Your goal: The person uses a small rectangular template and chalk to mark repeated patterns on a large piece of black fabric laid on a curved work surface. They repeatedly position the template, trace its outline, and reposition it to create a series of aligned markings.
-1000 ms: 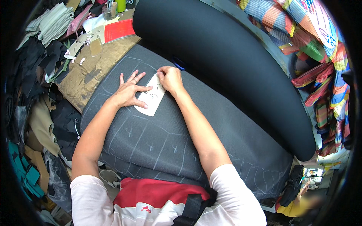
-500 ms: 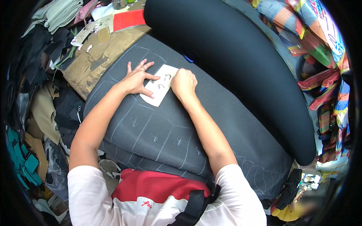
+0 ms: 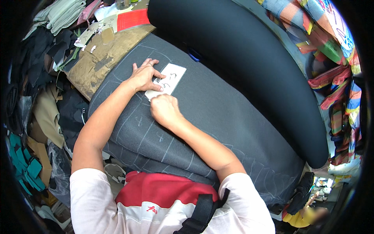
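Observation:
A white card template with dark handwriting lies on dark grey fabric that is marked with pale chalk-like lines. My left hand is open, fingers spread, with its thumb and forefinger pressing on the card's left side. At the card's near edge, my right hand is closed in a fist against the fabric. Whatever it holds, if anything, is hidden under the fingers. Rows of drawn outlines run over the fabric near my body and to the left of the card.
A thick black roll of material lies along the far right, with a small blue object beside it. Back left is a worn wooden board with a red sheet. Cloth scraps crowd the left; colourful woven bags are at right.
My right fist has moved from the card's right edge, down and left to its near edge. My left hand stays on the card, its thumb shifted slightly upward. More of the blue object shows.

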Demonstrator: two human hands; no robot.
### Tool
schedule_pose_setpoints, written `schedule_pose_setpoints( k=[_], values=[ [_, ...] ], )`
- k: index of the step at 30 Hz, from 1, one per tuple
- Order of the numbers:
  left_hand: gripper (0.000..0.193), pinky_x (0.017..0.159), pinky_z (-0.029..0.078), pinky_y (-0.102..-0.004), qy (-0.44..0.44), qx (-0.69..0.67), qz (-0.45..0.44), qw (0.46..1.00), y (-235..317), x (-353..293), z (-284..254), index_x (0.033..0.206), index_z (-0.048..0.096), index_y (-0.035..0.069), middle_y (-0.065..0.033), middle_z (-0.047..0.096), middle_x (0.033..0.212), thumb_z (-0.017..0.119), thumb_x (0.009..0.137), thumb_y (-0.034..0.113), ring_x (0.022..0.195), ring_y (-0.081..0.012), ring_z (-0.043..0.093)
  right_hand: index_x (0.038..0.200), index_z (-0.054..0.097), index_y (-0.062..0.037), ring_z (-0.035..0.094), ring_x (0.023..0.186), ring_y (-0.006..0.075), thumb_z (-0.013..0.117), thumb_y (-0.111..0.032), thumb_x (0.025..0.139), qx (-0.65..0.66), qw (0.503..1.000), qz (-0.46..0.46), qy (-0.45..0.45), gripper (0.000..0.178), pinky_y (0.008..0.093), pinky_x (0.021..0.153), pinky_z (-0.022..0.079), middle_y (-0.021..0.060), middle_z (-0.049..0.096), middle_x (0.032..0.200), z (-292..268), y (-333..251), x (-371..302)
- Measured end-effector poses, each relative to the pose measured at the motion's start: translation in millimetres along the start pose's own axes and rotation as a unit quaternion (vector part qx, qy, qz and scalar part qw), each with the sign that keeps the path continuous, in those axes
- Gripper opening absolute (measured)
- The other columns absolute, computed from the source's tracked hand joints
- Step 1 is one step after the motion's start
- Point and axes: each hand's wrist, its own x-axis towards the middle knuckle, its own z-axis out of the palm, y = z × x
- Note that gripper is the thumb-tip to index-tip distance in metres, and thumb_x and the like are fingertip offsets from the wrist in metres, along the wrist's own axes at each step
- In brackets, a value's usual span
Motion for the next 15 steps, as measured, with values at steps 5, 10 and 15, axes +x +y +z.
schedule_pose_setpoints(
  k=[5,10,15],
  values=[
    [0.062,0.101,0.037,-0.0428,-0.007,0.012,0.016,1.000,18,9,1,0.111,0.065,0.009,-0.0189,0.054,0.122,0.085,0.054,0.023,0.120,-0.0318,0.046,0.076,0.069,-0.0012,0.066,0.069,0.0319,0.060,-0.009,0.070,0.058,0.991,0.116,0.015,0.013,0.0407,0.067,0.053,0.0181,0.066,0.075,-44,50,-31],
    [0.071,0.090,0.046,-0.0380,0.027,0.009,0.052,0.998,11,19,6,0.113,0.060,0.001,-0.0209,0.062,0.102,0.085,0.049,0.017,0.100,-0.0337,0.059,0.088,0.067,0.0006,0.065,0.075,0.0317,0.062,-0.004,0.074,0.284,0.954,0.009,0.095,0.016,0.0388,0.073,0.052,0.0192,0.066,0.083,-30,47,-33],
    [0.079,0.091,0.045,-0.0380,0.020,0.008,0.023,1.000,10,25,5,0.119,0.055,0.000,-0.0211,0.062,0.106,0.085,0.047,0.017,0.103,-0.0336,0.058,0.087,0.067,0.0001,0.061,0.081,0.0332,0.063,-0.006,0.075,0.196,0.975,-0.071,0.078,0.014,0.0399,0.076,0.050,0.0185,0.058,0.088,2,20,-6]
  ],
)
